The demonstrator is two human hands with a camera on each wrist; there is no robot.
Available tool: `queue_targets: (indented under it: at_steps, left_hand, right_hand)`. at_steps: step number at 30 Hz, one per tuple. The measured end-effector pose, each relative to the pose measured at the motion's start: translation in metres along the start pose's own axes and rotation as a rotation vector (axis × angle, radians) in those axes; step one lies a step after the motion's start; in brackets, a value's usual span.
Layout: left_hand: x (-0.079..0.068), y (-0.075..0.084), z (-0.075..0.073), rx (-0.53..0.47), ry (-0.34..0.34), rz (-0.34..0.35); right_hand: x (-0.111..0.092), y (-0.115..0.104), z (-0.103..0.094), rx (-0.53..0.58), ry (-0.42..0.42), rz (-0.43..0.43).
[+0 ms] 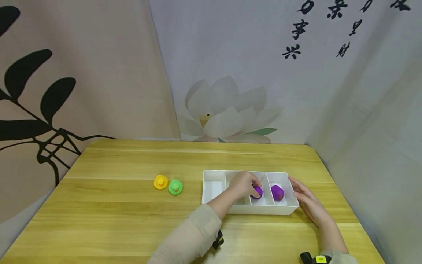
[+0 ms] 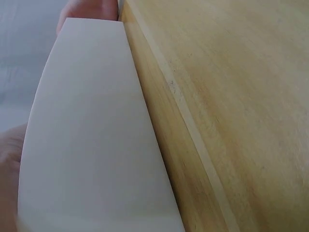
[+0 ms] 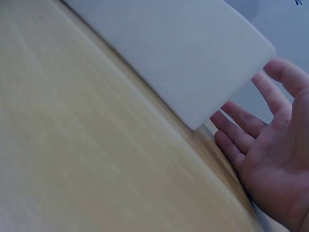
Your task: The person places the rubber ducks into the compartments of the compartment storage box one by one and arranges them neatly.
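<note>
The purple toy [image 1: 256, 193], partly hidden by my fingers, lies right of centre in the head view, in the third compartment from the left of the white tray [image 1: 263, 209]. My left hand [image 1: 243, 183] reaches in from the lower left, wrist bent over the tray, thumb and fingers pinching the toy. One compartment to the right sits a purple duck [image 1: 277, 193]. My right hand [image 1: 310, 203] stands at the tray's right end; the right wrist view shows its palm and fingers, spread, with fingertips at the tray's end. Well apart, left of centre, a yellow duck [image 1: 160, 182] and a green duck [image 1: 176, 187] sit side by side on the wooden table [image 1: 115, 220]. At the bottom edge, a yellow label [image 1: 321, 259] on my right wrist's device is too small to read. Dark brush characters [image 1: 299, 29] stand at the upper right of the backdrop [image 1: 230, 44]: 事 above 兴, and 财 farther right; the topmost are cut off. Only the head view shows the compartments and toys; the left wrist view shows a plain outer wall, with parts of hands along its left and upper edges.
</note>
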State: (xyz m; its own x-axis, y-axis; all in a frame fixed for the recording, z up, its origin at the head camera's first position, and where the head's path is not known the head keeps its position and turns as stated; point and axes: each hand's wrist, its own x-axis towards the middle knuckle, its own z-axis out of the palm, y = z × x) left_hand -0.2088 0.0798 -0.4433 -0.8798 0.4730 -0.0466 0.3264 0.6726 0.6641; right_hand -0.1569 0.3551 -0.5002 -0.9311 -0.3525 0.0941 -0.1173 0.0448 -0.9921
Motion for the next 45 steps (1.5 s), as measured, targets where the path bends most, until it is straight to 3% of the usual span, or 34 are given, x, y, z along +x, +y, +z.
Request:
queue_targets:
  at_steps: [6, 12, 16, 21, 33, 45]
  left_hand:
    - [-0.001, -0.002, -0.003, -0.039, -0.031, 0.022]
    - [-0.006, -0.003, -0.009, -0.196, -0.025, 0.021]
    - [-0.011, -0.002, -0.016, -0.298, -0.002, 0.016]
    - [-0.019, -0.002, -0.025, -0.351, 0.052, 0.052]
    - [-0.051, -0.01, -0.047, -0.493, 0.139, 0.144]
    - [-0.088, -0.028, -0.061, -0.563, 0.217, 0.174]
  right_hand:
    - [-0.001, 0.001, 0.0, 0.013, -0.007, -0.009]
    - [0.0, 0.002, 0.0, 0.027, -0.01, -0.02]
    - [0.001, 0.002, 0.0, 0.027, -0.009, -0.015]
    - [0.002, 0.001, 0.0, 0.021, -0.009, -0.008]
    - [0.003, 0.001, 0.0, 0.003, 0.001, 0.002]
    - [0.001, 0.002, -0.001, -0.008, 0.015, 0.022]
